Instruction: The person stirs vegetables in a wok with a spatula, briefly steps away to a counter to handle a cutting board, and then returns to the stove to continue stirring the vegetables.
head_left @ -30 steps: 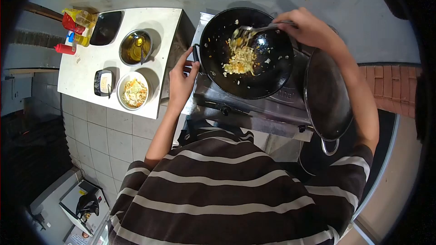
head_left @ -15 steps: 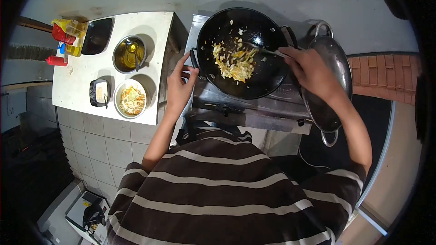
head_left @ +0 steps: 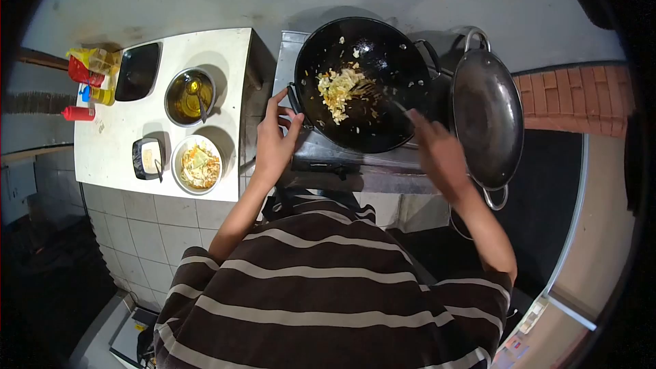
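Observation:
A black wok [head_left: 383,126] sits on the metal stove [head_left: 290,44], with chopped yellow and white food [head_left: 337,92] in its left half. My left hand [head_left: 275,138] grips the wok's left handle [head_left: 294,98] between thumb and fingers. Closed round the handle of a metal spatula [head_left: 400,105], my right hand [head_left: 441,158] is over the wok's lower right rim. The spatula's head is blurred and lies at the right side of the food.
A second metal wok [head_left: 486,119] stands right of the stove. On the white table [head_left: 113,157] at left are a pot of oil [head_left: 183,99], a bowl of shredded vegetables [head_left: 198,164], a small black container [head_left: 149,158], a black tray [head_left: 139,72] and a red bottle [head_left: 78,113].
My right hand has moved down and left with the spatula, and the food is gathered further left in the wok. My left hand stays at the handle. The view has shifted slightly.

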Tool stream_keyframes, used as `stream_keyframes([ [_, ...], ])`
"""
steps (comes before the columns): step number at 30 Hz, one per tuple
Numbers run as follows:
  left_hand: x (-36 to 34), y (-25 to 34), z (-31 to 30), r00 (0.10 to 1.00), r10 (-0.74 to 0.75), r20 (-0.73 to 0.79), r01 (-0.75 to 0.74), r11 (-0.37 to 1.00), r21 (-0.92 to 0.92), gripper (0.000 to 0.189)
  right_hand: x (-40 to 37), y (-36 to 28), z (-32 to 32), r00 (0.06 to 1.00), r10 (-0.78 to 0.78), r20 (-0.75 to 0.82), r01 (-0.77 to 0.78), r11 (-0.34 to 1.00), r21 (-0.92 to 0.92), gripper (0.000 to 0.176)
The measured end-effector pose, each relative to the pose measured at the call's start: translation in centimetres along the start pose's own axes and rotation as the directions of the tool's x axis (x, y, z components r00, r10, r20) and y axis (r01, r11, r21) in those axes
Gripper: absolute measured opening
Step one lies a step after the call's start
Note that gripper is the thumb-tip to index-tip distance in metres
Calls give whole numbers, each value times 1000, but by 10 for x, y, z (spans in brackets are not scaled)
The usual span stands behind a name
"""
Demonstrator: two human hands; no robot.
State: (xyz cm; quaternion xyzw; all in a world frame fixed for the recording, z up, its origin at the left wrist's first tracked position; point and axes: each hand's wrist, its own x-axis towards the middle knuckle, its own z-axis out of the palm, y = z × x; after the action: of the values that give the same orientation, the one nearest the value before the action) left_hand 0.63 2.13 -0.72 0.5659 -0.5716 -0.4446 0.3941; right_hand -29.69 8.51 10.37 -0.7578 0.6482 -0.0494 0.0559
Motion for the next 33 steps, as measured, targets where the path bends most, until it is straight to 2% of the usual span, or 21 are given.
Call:
stream_keyframes([
  [1, 1, 0, 0, 1000, 3, 10, -3, 1000, 2, 55, 4, 3, -16, 1000, 10, -2, -10, 1000, 1, 42],
  [3, 2, -2, 0, 1000, 7, 5, -7, 1000, -5, 54, 14, 11, -52, 986, 146, 85, -159, 972, 171, 30],
  [5, 1, -12, 2, 1000, 29, 0, -29, 1000, -6, 56, 38, 26, -68, 983, 156, 96, -164, 984, 77, 24],
  [7, -2, -12, 1, 1000, 12, 10, -12, 1000, -4, 59, 88, 60, -50, 965, 227, 127, -214, 971, -110, 26],
  [9, -5, -5, 0, 999, -1, 34, 0, 1000, 26, 63, 117, 48, -40, 865, 345, 364, -365, 931, -16, 29],
  [10, -6, -6, 4, 1000, 23, 12, -23, 1000, 7, 64, 121, 51, -25, 870, 337, 359, -355, 935, -17, 29],
  [12, -9, -1, 8, 1000, 8, -24, -9, 1000, -20, 66, 128, 51, 8, 862, 232, 450, -372, 894, 250, 31],
  [13, -9, 0, 8, 999, 4, -48, -5, 1000, -21, 66, 130, 53, 8, 868, 211, 450, -349, 903, 250, 31],
  [14, -10, 0, 8, 999, 15, -48, -15, 1000, 1, 66, 126, 56, 7, 940, 56, 336, -165, 938, 304, 31],
  [15, -11, 0, 7, 999, 23, -45, -22, 999, 25, 66, 123, 55, 4, 971, -103, 214, 25, 941, 338, 32],
  [17, -15, 5, 5, 999, -12, -31, 14, 998, 62, 65, 130, 44, -34, 965, -169, 201, 88, 930, 357, 29],
  [19, -16, 5, 8, 999, -26, -42, 28, 998, 61, 63, 147, 53, -52, 924, -380, 38, 368, 913, 175, 26],
  [23, -17, 2, 17, 993, -6, -120, 11, 999, 41, 61, 213, 63, -43, 896, -428, 116, 400, 893, 205, 26],
  [25, -18, 0, 20, 989, -32, -141, 34, 999, 17, 59, 225, 53, -22, 893, -404, 196, 358, 904, 235, 25],
  [27, -20, -5, 23, 987, -26, -157, 31, 999, 25, 58, 217, 50, -14, 774, -577, 259, 483, 804, 347, 26],
  [28, -20, -7, 25, 984, -32, -175, 34, 999, 10, 59, 208, 52, -14, 723, -662, 196, 563, 729, 389, 28],
  [29, -21, -8, 27, 980, -37, -196, 37, 999, -8, 59, 205, 54, -18, 722, -663, 198, 562, 729, 392, 28],
  [31, -23, -8, 29, 977, -62, -204, 62, 998, -6, 58, 204, 52, -37, 641, -722, 262, 626, 689, 365, 29],
  [33, -23, -8, 31, 973, -41, -227, 39, 999, -10, 57, 216, 53, -41, 671, -694, 261, 589, 713, 381, 30],
])
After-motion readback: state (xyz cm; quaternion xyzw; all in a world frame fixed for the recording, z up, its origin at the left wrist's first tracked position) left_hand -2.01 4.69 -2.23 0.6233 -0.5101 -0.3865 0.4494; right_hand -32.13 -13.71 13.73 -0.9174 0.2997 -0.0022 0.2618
